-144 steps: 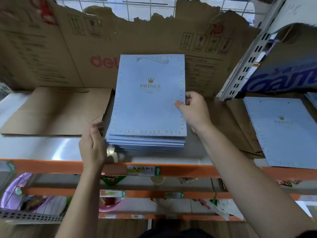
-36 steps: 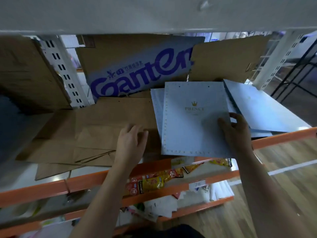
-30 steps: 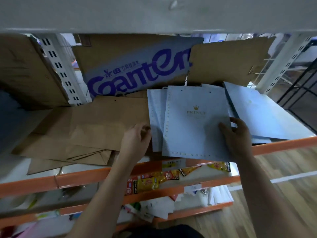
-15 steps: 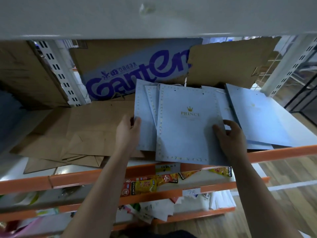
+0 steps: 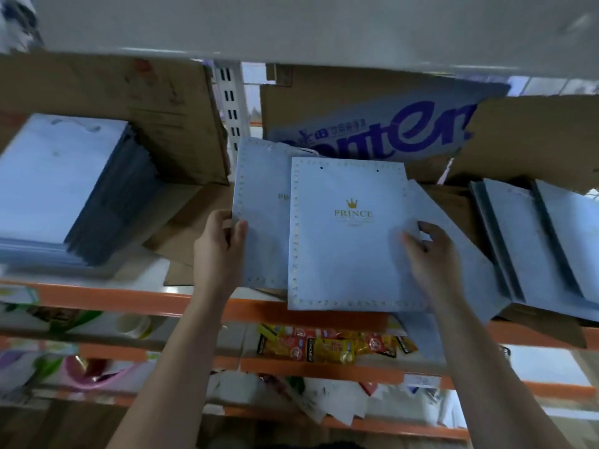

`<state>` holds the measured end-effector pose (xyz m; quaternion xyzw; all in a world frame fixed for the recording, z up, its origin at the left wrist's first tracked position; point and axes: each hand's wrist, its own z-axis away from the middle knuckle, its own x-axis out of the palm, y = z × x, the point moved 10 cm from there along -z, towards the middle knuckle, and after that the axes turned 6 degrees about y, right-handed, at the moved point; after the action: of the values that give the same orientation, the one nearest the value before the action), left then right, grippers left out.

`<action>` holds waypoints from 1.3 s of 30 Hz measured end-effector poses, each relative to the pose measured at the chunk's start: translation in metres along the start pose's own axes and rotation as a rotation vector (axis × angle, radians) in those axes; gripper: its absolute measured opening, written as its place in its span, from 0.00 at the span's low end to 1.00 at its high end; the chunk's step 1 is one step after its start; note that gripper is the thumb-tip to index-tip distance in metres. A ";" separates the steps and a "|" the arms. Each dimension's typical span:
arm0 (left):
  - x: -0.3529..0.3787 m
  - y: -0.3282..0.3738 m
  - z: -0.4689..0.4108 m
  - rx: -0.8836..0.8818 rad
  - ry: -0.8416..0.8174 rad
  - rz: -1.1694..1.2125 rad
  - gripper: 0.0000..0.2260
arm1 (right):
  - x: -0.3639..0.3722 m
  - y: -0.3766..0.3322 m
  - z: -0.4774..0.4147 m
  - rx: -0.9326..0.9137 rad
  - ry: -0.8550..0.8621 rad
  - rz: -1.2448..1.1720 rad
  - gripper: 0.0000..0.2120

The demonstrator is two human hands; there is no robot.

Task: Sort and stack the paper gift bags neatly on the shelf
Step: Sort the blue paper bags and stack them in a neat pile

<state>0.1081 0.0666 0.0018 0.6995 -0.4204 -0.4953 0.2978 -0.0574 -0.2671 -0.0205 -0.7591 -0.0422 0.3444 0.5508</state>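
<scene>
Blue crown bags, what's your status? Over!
Left hand and right hand grip fanned pale blue paper gift bags by their side edges. Tall blue bag stack sits left. Loose brown paper bags lie between.

Upper shelf (image 5: 291,24) caps the bay, cardboard sheets (image 5: 531,137) wall its back, bag stack (image 5: 58,189) crowds the left.

The top bag (image 5: 348,247) is hiding most of the lettering on the second bag (image 5: 262,222). At nine o'clock the blue stack (image 5: 61,189) is blurring and running off the edge.
</scene>
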 end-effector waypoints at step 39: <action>-0.299 -0.221 -0.239 0.086 0.152 -0.450 0.15 | 0.300 -0.193 0.178 0.135 -0.057 -0.360 0.14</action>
<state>0.3514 0.4347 0.0290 0.8228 -0.2512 -0.4767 0.1806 0.1300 0.0851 -0.0241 -0.6907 -0.1698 0.2637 0.6516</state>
